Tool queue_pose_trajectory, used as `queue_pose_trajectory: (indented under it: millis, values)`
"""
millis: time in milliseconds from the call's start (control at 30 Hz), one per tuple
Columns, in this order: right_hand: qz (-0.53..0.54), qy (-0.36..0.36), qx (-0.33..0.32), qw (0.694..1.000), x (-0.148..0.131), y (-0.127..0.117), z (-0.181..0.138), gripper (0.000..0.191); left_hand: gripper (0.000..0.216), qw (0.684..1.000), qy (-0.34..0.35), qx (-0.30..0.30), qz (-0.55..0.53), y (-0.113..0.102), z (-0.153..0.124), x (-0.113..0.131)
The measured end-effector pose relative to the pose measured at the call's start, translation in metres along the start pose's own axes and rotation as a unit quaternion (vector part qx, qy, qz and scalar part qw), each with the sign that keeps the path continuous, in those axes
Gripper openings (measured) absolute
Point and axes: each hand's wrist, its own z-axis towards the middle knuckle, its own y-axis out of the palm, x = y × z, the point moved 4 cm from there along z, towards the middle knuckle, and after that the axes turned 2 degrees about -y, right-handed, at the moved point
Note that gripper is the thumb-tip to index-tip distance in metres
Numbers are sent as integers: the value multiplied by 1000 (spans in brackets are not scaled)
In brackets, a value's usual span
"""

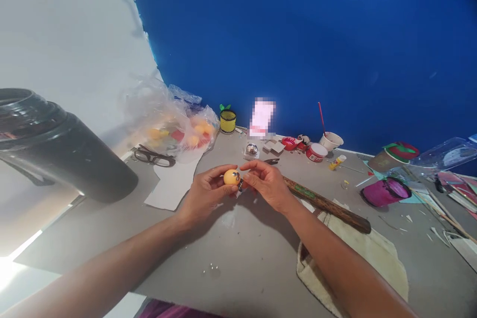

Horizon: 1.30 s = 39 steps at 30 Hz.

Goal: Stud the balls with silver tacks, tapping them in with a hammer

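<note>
My left hand [203,190] grips a small orange-yellow ball [230,177] between thumb and fingers, above the middle of the grey table. Shiny dark marks or pieces sit on the ball's right side. My right hand [267,185] is close beside it, its thumb and fingertips drawn together near a small dark piece [240,186]. What those right fingertips pinch, if anything, is too small to make out. Just beyond the hands lies a small pack with a round silvery thing [252,149] in it.
Left stand a large dark flask [70,154], glasses [153,156] and a plastic bag [186,119] of orange things. A wooden stick [331,203] and cream cloth [372,258] lie right. Beyond are paint pots [316,152], a paper cup [333,142], a glue stick [337,162] and a purple container [385,193].
</note>
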Motion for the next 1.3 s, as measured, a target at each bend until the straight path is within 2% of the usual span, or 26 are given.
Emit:
queue_pose_trajectory:
  millis: [33, 67, 133, 167, 233, 267, 300, 367, 467, 567, 667, 767, 833, 900, 1033, 1100, 1233, 1300]
  values:
    - [-94, -9, 21, 995, -4, -11, 0, 26, 55, 1000, -12, -7, -19, 0, 0, 1]
    - [-208, -21, 52, 977, -9, -23, -1, 21, 59, 999, -14, -11, -36, 0, 0, 3]
    - [-460, -15, 69, 885, -16, -44, -1, 16, 59, 998, -9, -16, -63, -1, 0, 5]
    - [-542, 12, 64, 838, -16, -54, -1, 17, 55, 997, -8, -18, -72, -2, 0, 6]
    - [-621, 92, 17, 778, -9, -69, -1, 24, 46, 996, -12, -26, -84, -3, 1, 5]
    - [-630, 126, -10, 767, -5, -75, -1, 25, 43, 996, -15, -29, -87, -4, 1, 5]
    - [-625, 149, -33, 766, -1, -79, -1, 24, 43, 995, -17, -29, -90, -4, 1, 4]
    - [-599, 159, -61, 782, 2, -84, -1, 20, 46, 996, -22, -25, -87, -4, 2, 4]
    - [-582, 111, -56, 804, -6, -88, -2, 14, 48, 997, -22, -7, -77, -5, 3, 6]
    - [-596, -18, 36, 802, -30, -87, -6, 11, 41, 998, -19, 5, -58, -7, 4, 9]
    - [-541, -184, 147, 807, -56, -74, -18, 19, 32, 1000, -14, -1, -25, -8, 5, 11]
    - [-476, -283, 159, 818, -66, -53, -27, 20, 29, 1000, -4, -13, -2, -8, 5, 11]
    - [-488, -298, 138, 809, -68, -41, -29, 19, 32, 1000, -4, -22, 0, -8, 6, 9]
    - [-520, -304, 143, 785, -71, -36, -30, 15, 36, 1000, -9, -24, -3, -8, 7, 6]
    - [-520, -334, 220, 755, -84, -41, -37, 12, 40, 1000, -15, -14, -18, -10, 9, 4]
    - [-513, -340, 213, 759, -85, -42, -37, 13, 41, 999, -11, -18, -30, -10, 9, 5]
    - [-528, -322, 136, 774, -79, -34, -34, 14, 40, 998, -2, -40, -44, -8, 10, 5]
    - [-504, -328, 158, 783, -80, -34, -35, 13, 41, 998, -3, -48, -48, -7, 10, 4]
